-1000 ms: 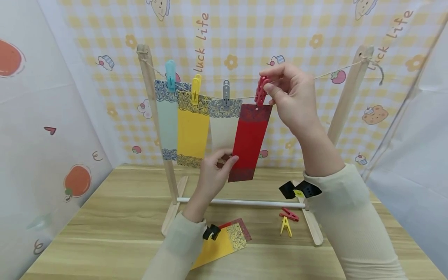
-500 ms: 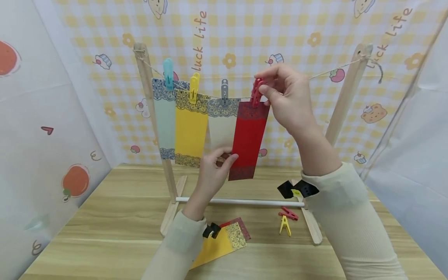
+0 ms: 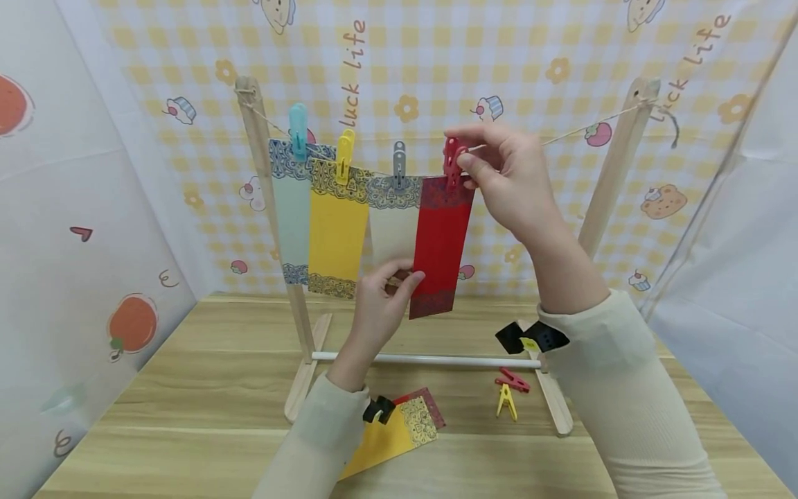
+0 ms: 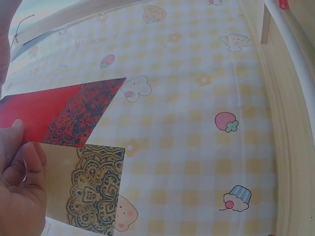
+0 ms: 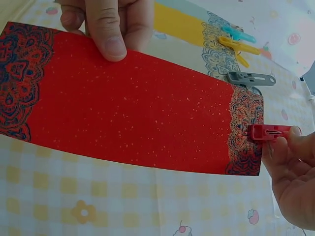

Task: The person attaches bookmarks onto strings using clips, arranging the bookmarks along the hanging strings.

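A red paper card [image 3: 441,239] with patterned ends hangs at the string, right of the white card [image 3: 393,229]. My left hand [image 3: 382,301] pinches its left edge low down, thumb on the front face. Thumb and fingers of my right hand [image 3: 517,184] pinch a red clothespin [image 3: 451,156] at the card's top. In the right wrist view, the clothespin [image 5: 268,132] overlaps the patterned top end of the red card [image 5: 138,113]. A grey clothespin [image 3: 399,166] sits on the white card, just left of it.
A yellow card [image 3: 338,235] and a pale green card [image 3: 293,222] hang further left under yellow and turquoise clothespins. Wooden posts [image 3: 617,163] carry the string. On the table [image 3: 206,388] lie yellow [image 3: 386,436] and red cards, plus a yellow clothespin [image 3: 507,400] and a red one [image 3: 513,380].
The red clothespin has shifted left and down over the card's top; the hole visible there a second ago is covered. The card's top has moved slightly up and left, closer to the white card.
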A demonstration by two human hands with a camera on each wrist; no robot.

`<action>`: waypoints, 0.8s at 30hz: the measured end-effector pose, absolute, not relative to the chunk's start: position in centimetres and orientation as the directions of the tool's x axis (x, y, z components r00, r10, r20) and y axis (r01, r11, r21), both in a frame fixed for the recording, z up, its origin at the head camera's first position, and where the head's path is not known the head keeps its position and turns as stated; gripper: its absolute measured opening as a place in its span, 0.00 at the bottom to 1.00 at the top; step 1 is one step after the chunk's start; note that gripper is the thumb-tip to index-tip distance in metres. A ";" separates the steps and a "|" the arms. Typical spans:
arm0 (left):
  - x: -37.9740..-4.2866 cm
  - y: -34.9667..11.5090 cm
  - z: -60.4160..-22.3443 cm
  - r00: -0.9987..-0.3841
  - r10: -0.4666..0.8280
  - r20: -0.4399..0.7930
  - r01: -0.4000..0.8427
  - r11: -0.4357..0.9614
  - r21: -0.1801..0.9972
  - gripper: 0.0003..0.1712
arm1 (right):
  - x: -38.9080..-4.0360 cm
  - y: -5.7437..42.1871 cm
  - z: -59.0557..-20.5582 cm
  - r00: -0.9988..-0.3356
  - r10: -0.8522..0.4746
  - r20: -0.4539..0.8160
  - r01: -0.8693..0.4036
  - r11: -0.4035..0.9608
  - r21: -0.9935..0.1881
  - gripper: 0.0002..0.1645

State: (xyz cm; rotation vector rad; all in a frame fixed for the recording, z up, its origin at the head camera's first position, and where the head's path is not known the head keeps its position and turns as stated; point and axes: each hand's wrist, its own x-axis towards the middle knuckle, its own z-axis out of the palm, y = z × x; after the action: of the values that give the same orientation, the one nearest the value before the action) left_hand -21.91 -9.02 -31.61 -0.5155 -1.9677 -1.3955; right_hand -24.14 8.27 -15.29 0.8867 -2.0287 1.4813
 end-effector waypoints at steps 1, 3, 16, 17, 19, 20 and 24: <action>-21.9 -9.0 -31.6 -0.702 -0.057 0.710 0.652 0.352 0.672 0.09 | -24.1 8.3 -15.3 -0.680 -0.232 0.695 -0.733 0.209 -0.648 0.16; -22.0 -9.0 -31.6 -0.699 -0.056 0.713 0.654 0.352 0.670 0.09 | -24.1 8.4 -15.3 -0.679 -0.247 0.691 -0.734 0.213 -0.645 0.17; -22.2 -9.3 -32.1 -0.729 -0.040 0.683 0.638 0.321 0.700 0.10 | -24.2 8.1 -15.6 -0.684 -0.188 0.704 -0.727 0.108 -0.678 0.19; -22.2 -9.4 -32.1 -0.729 -0.040 0.684 0.638 0.323 0.699 0.10 | -24.2 8.1 -15.6 -0.677 -0.187 0.712 -0.734 0.102 -0.672 0.19; -22.2 -9.4 -32.1 -0.725 -0.042 0.688 0.640 0.328 0.695 0.10 | -24.2 8.1 -15.6 -0.661 -0.179 0.729 -0.748 0.085 -0.658 0.19; -22.2 -9.4 -32.1 -0.722 -0.041 0.690 0.643 0.329 0.692 0.10 | -24.2 8.1 -15.6 -0.651 -0.175 0.738 -0.757 0.082 -0.648 0.19; -22.0 -9.6 -32.2 -0.732 -0.039 0.680 0.635 0.322 0.702 0.09 | -24.1 8.3 -15.6 -0.624 -0.163 0.764 -0.780 0.074 -0.621 0.18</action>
State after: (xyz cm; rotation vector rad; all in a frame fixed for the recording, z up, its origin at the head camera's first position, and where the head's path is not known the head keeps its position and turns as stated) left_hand -22.01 -9.63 -32.24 -0.5235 -1.9891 -1.4477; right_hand -24.10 8.26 -15.62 0.9322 -1.8498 1.5860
